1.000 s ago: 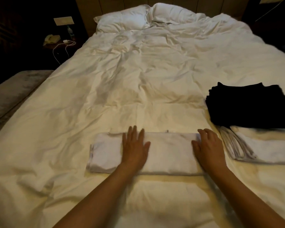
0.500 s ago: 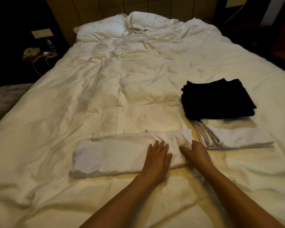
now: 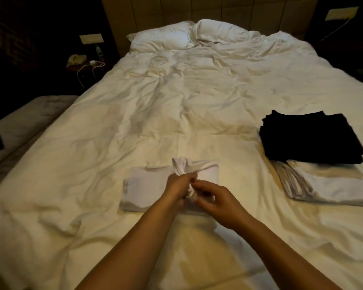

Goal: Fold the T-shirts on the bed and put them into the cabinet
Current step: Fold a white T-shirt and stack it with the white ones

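A white T-shirt [image 3: 149, 189], folded into a strip, lies across the near part of the white bed [image 3: 176, 101]. Its right end is lifted and bunched over the middle of the strip. My left hand [image 3: 179, 184] and my right hand [image 3: 215, 200] meet above the shirt, and both grip that bunched end of cloth. To the right, a stack of folded black T-shirts [image 3: 310, 137] rests on a stack of folded white T-shirts [image 3: 323, 185].
Two white pillows [image 3: 189, 35] lie at the headboard. A dark nightstand [image 3: 84, 65] with a white cable and a bottle stands at the far left. A grey bench [image 3: 15, 122] runs along the bed's left side.
Both hands lay flat on the strip before. They have since gathered its right end and carried it leftward over the middle, so the shirt now looks shorter.
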The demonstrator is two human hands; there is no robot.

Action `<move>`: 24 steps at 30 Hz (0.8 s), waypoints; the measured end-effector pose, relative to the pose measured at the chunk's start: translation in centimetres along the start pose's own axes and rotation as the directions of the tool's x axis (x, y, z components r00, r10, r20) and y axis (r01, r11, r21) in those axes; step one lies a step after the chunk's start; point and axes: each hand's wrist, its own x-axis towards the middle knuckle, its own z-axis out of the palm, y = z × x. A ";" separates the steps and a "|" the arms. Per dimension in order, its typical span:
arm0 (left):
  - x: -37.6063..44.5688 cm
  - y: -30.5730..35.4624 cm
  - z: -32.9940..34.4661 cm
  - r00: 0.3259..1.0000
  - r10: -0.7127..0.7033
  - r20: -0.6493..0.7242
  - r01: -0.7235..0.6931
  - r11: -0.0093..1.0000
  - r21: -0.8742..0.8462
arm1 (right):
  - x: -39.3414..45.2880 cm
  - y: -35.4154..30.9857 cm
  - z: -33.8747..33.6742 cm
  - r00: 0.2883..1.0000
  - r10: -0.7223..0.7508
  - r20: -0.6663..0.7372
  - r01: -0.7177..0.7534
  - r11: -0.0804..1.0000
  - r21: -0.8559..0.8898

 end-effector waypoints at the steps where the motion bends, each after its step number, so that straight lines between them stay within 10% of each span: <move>1: 0.4 0.1 -1.8 0.999 -0.004 -0.033 0.004 1.000 0.006 | 0.4 0.0 0.8 1.000 -0.006 -0.026 0.006 1.000 0.017; 10: 3.6 -0.3 -15.7 0.931 0.227 -0.287 -0.151 0.953 0.263 | 4.1 3.1 5.5 0.924 0.255 -0.287 -0.294 0.950 -0.105; 16: 5.5 -1.9 -17.8 0.894 0.324 -0.310 -0.015 0.712 0.702 | 6.0 3.2 7.7 0.871 0.408 -0.273 -0.432 0.902 -0.030; 22: 6.0 -1.0 -16.3 0.780 0.615 -0.113 -0.295 0.521 0.801 | 7.3 2.8 8.1 0.850 0.451 -0.271 -0.464 0.886 0.017; 24: 6.5 -0.6 -16.5 0.803 0.582 -0.130 -0.316 0.600 0.735 | 7.5 3.2 8.1 0.846 0.464 -0.263 -0.477 0.879 0.016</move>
